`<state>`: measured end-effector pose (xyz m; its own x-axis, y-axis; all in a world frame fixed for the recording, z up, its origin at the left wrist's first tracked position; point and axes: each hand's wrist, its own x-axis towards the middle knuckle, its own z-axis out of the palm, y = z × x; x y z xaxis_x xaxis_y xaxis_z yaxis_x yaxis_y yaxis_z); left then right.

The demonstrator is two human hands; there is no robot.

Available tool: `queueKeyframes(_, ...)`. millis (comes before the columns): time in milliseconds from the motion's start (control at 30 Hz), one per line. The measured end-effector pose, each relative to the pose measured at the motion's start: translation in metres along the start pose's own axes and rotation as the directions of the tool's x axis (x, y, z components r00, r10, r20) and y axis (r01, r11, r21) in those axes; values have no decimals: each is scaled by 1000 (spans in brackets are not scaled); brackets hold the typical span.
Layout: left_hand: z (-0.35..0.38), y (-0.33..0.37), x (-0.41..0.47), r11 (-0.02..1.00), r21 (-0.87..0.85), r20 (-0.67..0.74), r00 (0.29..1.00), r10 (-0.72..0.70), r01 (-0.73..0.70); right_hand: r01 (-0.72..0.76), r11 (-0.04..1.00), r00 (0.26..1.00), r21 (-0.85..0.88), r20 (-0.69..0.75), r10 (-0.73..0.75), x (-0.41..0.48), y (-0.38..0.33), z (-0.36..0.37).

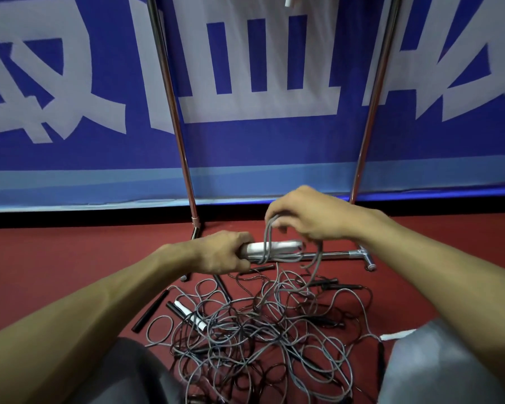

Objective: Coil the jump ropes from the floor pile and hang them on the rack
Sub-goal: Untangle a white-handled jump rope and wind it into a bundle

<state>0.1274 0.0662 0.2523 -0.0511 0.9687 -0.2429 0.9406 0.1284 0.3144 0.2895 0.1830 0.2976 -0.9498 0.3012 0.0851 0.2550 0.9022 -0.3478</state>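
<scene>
My left hand [225,253] grips one end of a pair of white jump-rope handles [277,246], held level above the floor. A grey cord [267,237] is looped around those handles, and my right hand [306,215] pinches that loop just above them. More of the cord trails down from my right hand into the tangled pile of grey and black ropes [263,330] on the red floor. Loose black handles [150,310] and a white handle [191,314] lie at the pile's left edge. The metal rack [175,118] stands right behind the pile.
The rack's chrome base bar [353,253] and foot lie on the floor just past my hands. A blue banner [245,147] with large pale characters covers the wall behind. My knees in grey trousers [438,363] flank the pile. Something white [289,0] hangs at the rack's top.
</scene>
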Motion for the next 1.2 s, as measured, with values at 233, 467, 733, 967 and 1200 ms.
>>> queueKeyframes(233,-10,19,-10,945,-321,19,997,75,-65,-270,941,917,203,-243,316,-2,24,-6)
queueKeyframes(467,-15,20,-15,780,-621,-58,997,53,-78,-291,649,908,703,-11,419,-6,27,-2)
queueKeyframes(733,-19,9,-9,454,-885,-175,978,-116,-104,-427,647,904,632,298,306,-1,20,13)
queueKeyframes(967,-19,4,-3,317,-942,-206,940,-273,-114,-484,808,798,337,549,249,-1,14,17)
queueKeyframes(1200,-18,-16,0,565,-825,-264,885,-384,-1,-216,974,888,-67,401,225,7,-6,15)
